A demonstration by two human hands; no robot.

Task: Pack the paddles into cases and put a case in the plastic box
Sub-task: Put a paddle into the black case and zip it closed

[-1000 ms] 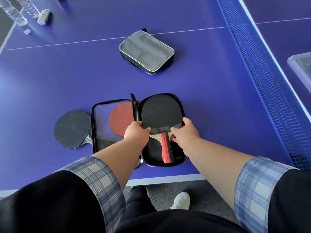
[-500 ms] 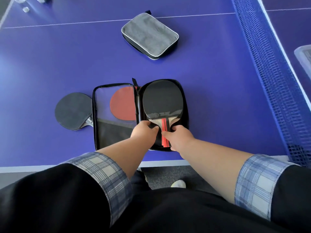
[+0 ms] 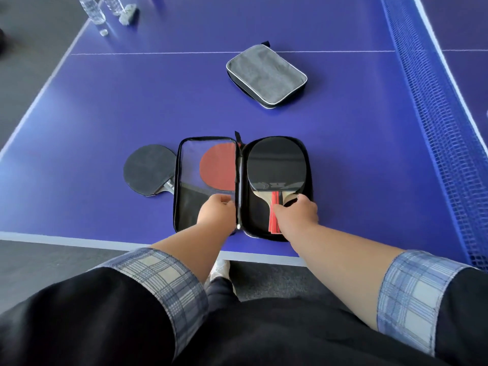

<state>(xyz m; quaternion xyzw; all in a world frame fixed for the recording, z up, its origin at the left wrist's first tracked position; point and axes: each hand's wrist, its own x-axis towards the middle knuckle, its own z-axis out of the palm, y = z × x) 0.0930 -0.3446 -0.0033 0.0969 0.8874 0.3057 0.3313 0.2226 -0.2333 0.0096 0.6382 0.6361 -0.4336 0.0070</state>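
tbl [image 3: 132,107] purple-blue | closed case [image 3: 266,75] grey | paddles: blk [image 3: 276,165], red [image 3: 219,167] | sleeves [image 3: 163,273] plaid

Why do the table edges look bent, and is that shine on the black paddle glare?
Head view: the wide-angle lens bows the table edges and the net. The black paddle in the open case shows a soft pale sheen, a reflection of the room light. The bottles at the far corner look slightly soft.
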